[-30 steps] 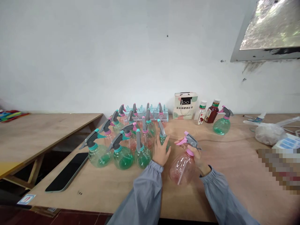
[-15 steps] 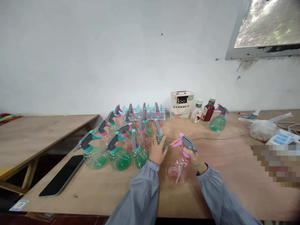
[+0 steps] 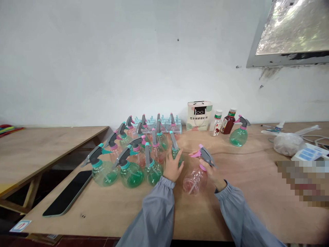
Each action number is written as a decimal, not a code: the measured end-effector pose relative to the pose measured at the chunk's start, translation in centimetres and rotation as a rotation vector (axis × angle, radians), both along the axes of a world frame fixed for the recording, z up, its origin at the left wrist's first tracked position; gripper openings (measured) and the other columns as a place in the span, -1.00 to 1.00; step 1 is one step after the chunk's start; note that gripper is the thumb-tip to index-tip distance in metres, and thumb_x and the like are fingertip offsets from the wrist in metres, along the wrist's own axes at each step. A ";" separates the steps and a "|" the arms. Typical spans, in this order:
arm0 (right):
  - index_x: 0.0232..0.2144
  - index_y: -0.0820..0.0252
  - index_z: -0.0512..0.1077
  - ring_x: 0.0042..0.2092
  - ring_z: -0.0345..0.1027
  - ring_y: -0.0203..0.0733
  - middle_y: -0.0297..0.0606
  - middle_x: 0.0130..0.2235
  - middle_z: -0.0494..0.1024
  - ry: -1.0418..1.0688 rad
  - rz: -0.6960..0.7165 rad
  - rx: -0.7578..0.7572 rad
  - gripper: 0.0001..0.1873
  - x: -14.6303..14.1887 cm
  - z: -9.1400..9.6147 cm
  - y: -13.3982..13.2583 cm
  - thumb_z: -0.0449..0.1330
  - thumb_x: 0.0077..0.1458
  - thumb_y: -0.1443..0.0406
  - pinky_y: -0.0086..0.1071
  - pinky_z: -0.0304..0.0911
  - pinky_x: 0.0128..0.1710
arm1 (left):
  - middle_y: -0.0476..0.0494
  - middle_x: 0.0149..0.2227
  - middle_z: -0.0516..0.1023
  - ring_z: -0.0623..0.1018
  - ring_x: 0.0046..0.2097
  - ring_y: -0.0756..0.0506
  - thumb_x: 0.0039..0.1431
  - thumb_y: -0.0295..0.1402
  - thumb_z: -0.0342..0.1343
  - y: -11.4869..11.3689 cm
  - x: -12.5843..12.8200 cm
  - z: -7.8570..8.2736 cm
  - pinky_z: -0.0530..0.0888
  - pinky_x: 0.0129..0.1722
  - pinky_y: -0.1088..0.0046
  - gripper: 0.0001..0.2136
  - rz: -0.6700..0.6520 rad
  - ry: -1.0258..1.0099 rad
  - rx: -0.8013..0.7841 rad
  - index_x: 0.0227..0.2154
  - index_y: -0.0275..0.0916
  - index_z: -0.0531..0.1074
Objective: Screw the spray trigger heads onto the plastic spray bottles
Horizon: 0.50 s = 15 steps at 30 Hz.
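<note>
My right hand [image 3: 211, 173] grips a pink spray bottle [image 3: 194, 181] round its neck, just under the grey-and-pink trigger head. That bottle is tilted, its clear round body leaning toward the left. My left hand [image 3: 172, 166] lies with fingers spread against the near side of a green spray bottle [image 3: 175, 151] with a teal collar, hiding much of its body. To the left, several green and pink spray bottles stand grouped in rows, among them a front green one [image 3: 132, 175].
A black phone [image 3: 68, 193] lies at the left. At the back are a light blue plastic rack [image 3: 180, 127], a paper bag [image 3: 199, 116], a white-labelled bottle [image 3: 216, 123], a dark red bottle [image 3: 228, 122] and another green spray bottle [image 3: 239, 136]. A plastic bag [image 3: 288, 143] sits at the right.
The pink spray bottle in my right hand has shifted slightly up and away from me, with its base higher in view. My left hand stays in the same place.
</note>
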State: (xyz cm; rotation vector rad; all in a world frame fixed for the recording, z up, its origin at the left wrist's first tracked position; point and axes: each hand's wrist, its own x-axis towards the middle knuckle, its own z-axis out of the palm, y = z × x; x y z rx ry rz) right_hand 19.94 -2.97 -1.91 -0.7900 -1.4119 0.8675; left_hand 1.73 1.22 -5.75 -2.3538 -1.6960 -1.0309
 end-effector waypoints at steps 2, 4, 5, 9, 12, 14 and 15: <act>-0.18 -0.09 0.55 -0.04 0.45 -0.01 -0.27 -0.29 0.57 0.028 -0.042 -0.016 -0.70 -0.1 -0.2 -0.1 0.24 0.07 0.00 -0.10 0.26 0.13 | -0.29 0.42 -0.05 0.15 0.38 -0.40 0.22 -0.34 0.11 0.0 0.0 0.0 0.27 0.27 -0.05 -0.46 -0.005 0.000 0.000 0.28 0.00 0.27; -0.23 -0.07 0.55 -0.13 0.46 -0.04 -0.29 -0.35 0.55 0.049 -0.122 -0.010 -0.73 -0.1 -0.4 0.0 0.22 0.10 0.00 -0.12 0.30 0.06 | -0.30 0.42 -0.05 0.14 0.39 -0.41 0.22 -0.34 0.11 0.0 0.0 0.0 0.27 0.27 -0.06 -0.45 -0.011 0.001 -0.002 0.28 0.00 0.26; -0.28 -0.05 0.55 -0.18 0.46 -0.06 -0.29 -0.36 0.55 0.059 -0.158 0.006 -0.74 -0.1 -0.6 0.1 0.20 0.13 0.00 -0.12 0.31 0.04 | -0.30 0.41 -0.05 0.13 0.39 -0.41 0.22 -0.34 0.11 0.0 0.0 0.1 0.27 0.26 -0.06 -0.45 -0.012 0.003 -0.003 0.28 -0.01 0.26; -0.37 0.00 0.54 -0.17 0.47 -0.05 -0.29 -0.36 0.59 0.086 -0.285 0.006 -0.72 0.9 -0.7 0.8 0.24 0.08 -0.03 -0.12 0.32 0.04 | -0.31 0.40 -0.02 0.17 0.37 -0.41 0.21 -0.35 0.11 0.0 -0.1 0.2 0.30 0.24 -0.05 -0.46 -0.005 0.006 0.007 0.27 -0.01 0.28; -0.31 0.03 0.57 -0.15 0.49 -0.01 -0.27 -0.34 0.63 0.064 -0.386 -0.081 -0.62 2.7 -0.3 1.2 0.34 -0.05 -0.07 -0.12 0.39 -0.04 | -0.28 0.39 0.01 0.19 0.36 -0.39 0.21 -0.34 0.12 -0.1 -0.1 0.2 0.32 0.24 -0.02 -0.46 -0.015 0.012 0.011 0.26 0.00 0.29; -0.22 0.05 0.57 -0.15 0.52 -0.02 -0.24 -0.27 0.66 0.057 -0.430 -0.095 -0.56 5.0 0.1 1.3 0.33 -0.04 -0.09 -0.12 0.41 -0.06 | -0.27 0.40 0.02 0.19 0.36 -0.39 0.20 -0.34 0.12 -0.1 -0.1 0.2 0.32 0.24 -0.03 -0.46 -0.022 0.019 0.009 0.26 0.01 0.29; -0.17 0.06 0.56 -0.15 0.53 -0.02 -0.22 -0.24 0.66 0.059 -0.468 -0.090 -0.53 6.5 0.3 1.3 0.32 -0.02 -0.09 -0.11 0.41 -0.06 | -0.27 0.40 0.01 0.18 0.37 -0.39 0.21 -0.34 0.12 -0.1 -0.1 0.2 0.32 0.24 -0.04 -0.46 -0.022 0.021 0.010 0.26 0.01 0.29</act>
